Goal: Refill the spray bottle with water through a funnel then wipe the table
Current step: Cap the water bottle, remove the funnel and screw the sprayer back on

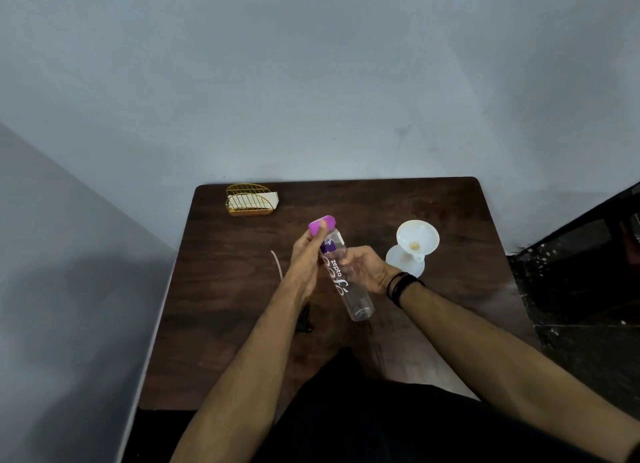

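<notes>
Purple cap (322,225) in left hand (306,254), right hand (367,267) gripping bottle (346,279)

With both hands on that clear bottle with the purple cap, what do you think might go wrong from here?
1. The clear bottle is held tilted above the table, with the left hand on its purple cap and the right hand on its body; uncapped at that angle, any water inside may spill.
2. The white funnel sitting in the white container beside the right hand looks top-heavy; a stray wrist could topple it.
</notes>
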A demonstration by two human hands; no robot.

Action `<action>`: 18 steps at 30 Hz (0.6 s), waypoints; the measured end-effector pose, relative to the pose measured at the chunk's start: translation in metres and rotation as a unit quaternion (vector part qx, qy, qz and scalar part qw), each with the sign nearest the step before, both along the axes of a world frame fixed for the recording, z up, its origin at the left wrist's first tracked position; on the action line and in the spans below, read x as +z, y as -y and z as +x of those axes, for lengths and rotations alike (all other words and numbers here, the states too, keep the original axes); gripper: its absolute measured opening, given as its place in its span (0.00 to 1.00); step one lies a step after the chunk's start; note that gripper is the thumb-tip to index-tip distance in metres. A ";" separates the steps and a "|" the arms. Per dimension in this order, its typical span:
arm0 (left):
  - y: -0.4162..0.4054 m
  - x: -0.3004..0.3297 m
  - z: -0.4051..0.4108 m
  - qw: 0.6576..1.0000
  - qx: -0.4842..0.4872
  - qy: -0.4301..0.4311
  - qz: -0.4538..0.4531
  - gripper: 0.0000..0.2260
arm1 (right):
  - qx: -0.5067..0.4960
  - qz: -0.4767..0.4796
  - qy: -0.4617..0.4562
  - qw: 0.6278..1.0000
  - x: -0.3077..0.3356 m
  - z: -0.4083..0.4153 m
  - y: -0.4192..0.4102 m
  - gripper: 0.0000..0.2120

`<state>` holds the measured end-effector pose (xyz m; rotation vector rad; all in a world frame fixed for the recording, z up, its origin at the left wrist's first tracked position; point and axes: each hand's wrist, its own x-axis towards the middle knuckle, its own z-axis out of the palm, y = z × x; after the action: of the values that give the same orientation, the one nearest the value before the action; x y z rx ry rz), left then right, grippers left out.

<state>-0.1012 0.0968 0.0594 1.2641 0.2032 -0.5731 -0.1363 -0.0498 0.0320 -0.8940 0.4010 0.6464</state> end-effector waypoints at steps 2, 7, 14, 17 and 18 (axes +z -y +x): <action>0.002 -0.002 -0.001 1.000 0.002 -0.017 0.004 0.25 | -0.003 -0.005 -0.002 1.000 0.000 -0.005 0.000 0.18; 0.011 -0.009 0.001 0.998 0.037 -0.036 0.019 0.21 | -0.025 -0.063 0.034 0.997 -0.004 -0.012 0.009 0.21; 0.030 -0.015 -0.006 0.999 0.010 -0.039 -0.001 0.18 | -0.086 -0.060 0.020 0.994 -0.018 -0.028 0.034 0.25; 0.037 -0.019 -0.006 0.999 -0.017 -0.028 0.010 0.21 | -0.102 -0.076 0.019 0.992 -0.025 -0.035 0.039 0.28; 0.041 -0.020 -0.006 0.999 -0.024 -0.024 0.017 0.21 | -0.108 -0.084 0.019 0.990 -0.028 -0.038 0.042 0.29</action>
<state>-0.1075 0.0558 0.0394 1.2923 0.2249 -0.6435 -0.1740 -0.0919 0.0043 -1.0043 0.5167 0.3999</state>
